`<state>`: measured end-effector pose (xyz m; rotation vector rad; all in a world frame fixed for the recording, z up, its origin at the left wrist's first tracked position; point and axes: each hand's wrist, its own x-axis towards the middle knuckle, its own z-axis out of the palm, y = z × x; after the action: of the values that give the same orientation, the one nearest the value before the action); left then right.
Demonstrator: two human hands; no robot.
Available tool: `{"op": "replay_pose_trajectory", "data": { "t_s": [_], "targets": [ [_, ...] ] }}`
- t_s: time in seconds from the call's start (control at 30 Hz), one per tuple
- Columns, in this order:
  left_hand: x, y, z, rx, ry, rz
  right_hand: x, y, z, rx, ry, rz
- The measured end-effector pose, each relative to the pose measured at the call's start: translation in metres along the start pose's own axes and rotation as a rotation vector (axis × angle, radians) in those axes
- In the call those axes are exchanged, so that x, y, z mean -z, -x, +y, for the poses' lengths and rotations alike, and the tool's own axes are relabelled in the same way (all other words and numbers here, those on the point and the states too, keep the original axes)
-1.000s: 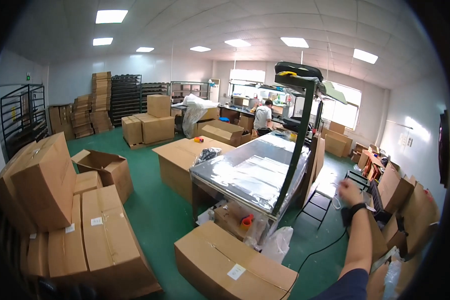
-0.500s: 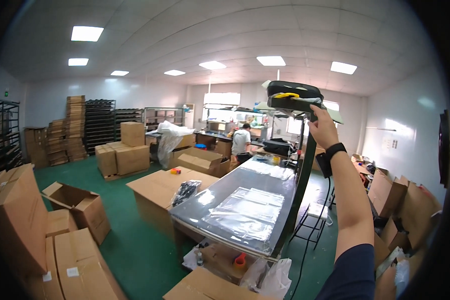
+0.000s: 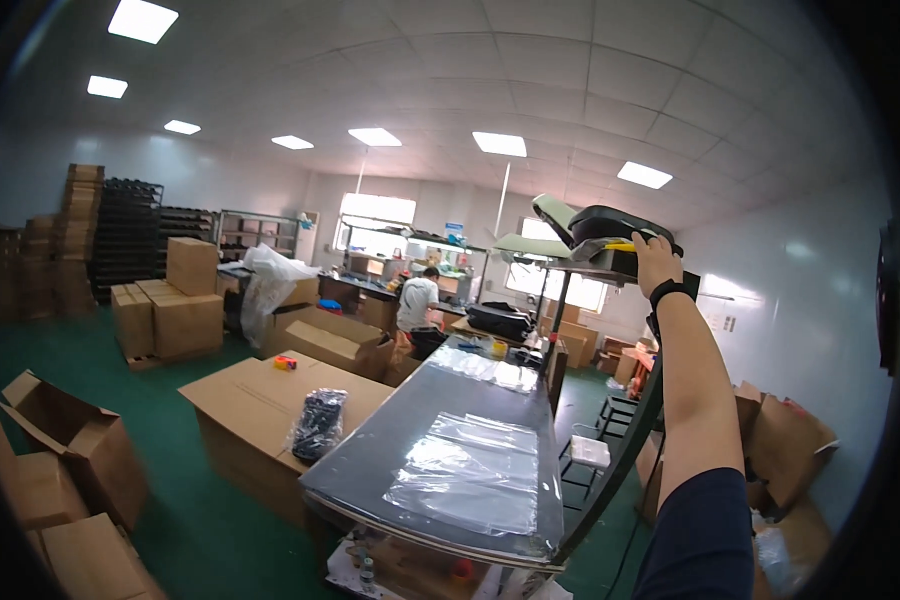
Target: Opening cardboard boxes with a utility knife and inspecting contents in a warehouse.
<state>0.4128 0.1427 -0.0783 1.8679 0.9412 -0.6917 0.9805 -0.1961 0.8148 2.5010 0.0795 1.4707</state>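
My right hand (image 3: 658, 262) is raised at the upper shelf (image 3: 592, 268) over the workbench, wearing a black wristband (image 3: 668, 292). Its bent fingers close around the right end of a yellow object (image 3: 620, 246), too small to name. Right behind the fingers lies a black rounded case (image 3: 615, 224) on the shelf. Pale green flaps (image 3: 555, 215) stick out at the case's left. My left hand is out of view.
Clear plastic bags (image 3: 470, 470) lie on the grey-topped workbench (image 3: 370, 470). To its left, a large carton (image 3: 240, 400) bears a black item in plastic wrap (image 3: 320, 425) and a red-yellow tape roll (image 3: 285, 362). A person (image 3: 417, 305) stands farther back. A stool (image 3: 588, 452) is right of the bench.
The view has turned right, so the room shifts left. My right hand has moved from the shelf's edge up to the yellow object, which now shows less.
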Motion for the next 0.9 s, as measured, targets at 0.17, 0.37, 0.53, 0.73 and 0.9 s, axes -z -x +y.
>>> {"op": "replay_pose_trajectory", "data": {
  "t_s": [0.17, 0.37, 0.53, 0.73, 0.9],
  "targets": [
    [0.042, -0.061, 0.065, 0.199, 0.187, -0.030, 0.001, -0.010, -0.003, 0.050, 0.121, 0.099],
    [0.061, -0.100, 0.114, -0.092, -0.274, 0.086, -0.010, 0.047, 0.054, -0.092, -0.729, 0.404],
    [0.042, -0.075, 0.074, -0.273, -0.665, 0.112, -0.014, 0.242, 0.036, -0.737, -2.105, -0.256],
    [0.061, -0.050, 0.091, -0.559, -0.488, 0.048, -0.072, 0.515, 0.111, -1.448, -2.367, -0.171],
    [0.018, 0.037, 0.162, 0.046, 0.421, -0.064, -0.088, 0.696, 0.228, -1.731, -1.833, -0.312]
  ]
}}
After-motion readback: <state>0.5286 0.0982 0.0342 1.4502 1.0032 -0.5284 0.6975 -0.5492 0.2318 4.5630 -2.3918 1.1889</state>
